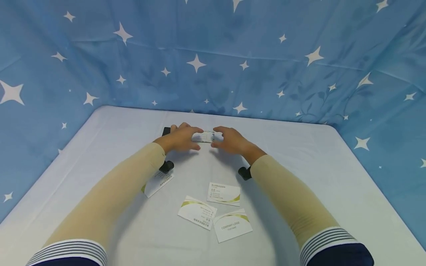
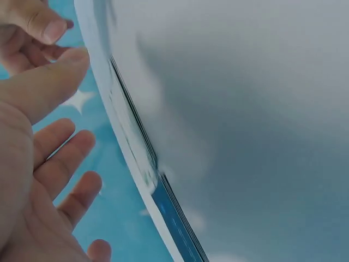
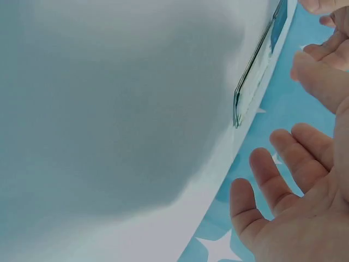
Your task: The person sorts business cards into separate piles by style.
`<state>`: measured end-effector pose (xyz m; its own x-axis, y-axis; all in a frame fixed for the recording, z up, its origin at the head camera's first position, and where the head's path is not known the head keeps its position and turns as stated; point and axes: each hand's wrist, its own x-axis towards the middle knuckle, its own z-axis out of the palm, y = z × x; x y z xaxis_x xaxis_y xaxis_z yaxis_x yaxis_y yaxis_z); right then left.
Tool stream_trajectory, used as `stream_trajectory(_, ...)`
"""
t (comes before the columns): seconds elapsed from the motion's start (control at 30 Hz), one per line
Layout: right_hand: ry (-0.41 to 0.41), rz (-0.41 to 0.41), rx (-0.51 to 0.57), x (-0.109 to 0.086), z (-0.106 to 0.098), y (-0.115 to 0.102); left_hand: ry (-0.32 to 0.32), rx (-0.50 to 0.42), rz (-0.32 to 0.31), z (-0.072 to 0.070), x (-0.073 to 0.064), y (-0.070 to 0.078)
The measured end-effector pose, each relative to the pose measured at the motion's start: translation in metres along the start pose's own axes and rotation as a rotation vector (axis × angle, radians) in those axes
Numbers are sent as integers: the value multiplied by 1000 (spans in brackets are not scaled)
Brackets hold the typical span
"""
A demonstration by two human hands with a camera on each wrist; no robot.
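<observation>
Left grip [image 1: 182,138] and right grip [image 1: 231,140] both slack, fingers spread, nothing seen pinched; contact cannot be told. Between them on the tabletop [image 1: 293,144], one pale printed strip [image 1: 205,137], print illegible. One dark piece [image 1: 166,131] just beside left grip, outer side. Nearer the wearer than both grips, four cards: one logo card [image 1: 232,225] reading "COMPANY LOGO / YOUR NAME", three contact cards [image 1: 223,194] with print too small to read.

Here, bright, even light is spread over the tablecloth [image 1: 296,151]; soft shadows are being thrown below left hand [image 1: 182,139] and right hand [image 1: 233,142]. Both wrist views are rendered dimmer, softly blurred, the tablecloth greyed by broad shadow.
</observation>
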<state>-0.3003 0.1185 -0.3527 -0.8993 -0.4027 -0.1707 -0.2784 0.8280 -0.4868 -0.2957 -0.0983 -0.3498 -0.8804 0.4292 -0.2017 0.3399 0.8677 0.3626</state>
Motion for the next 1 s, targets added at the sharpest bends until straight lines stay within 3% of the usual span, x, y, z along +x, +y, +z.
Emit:
stream_trajectory(0.27,40,-87,53,-41,1,2,12,16,118,19,-24,20)
stream_trajectory(0.57,35,-147,9,-103,12,12,35,19,148,43,-62,54)
stream_trajectory(0.7,26,-147,-5,-129,21,18,31,45,190,54,-77,67)
stream_trajectory(1.0,5,-154,-62,-161,36,21,16,99,257,70,-93,82)
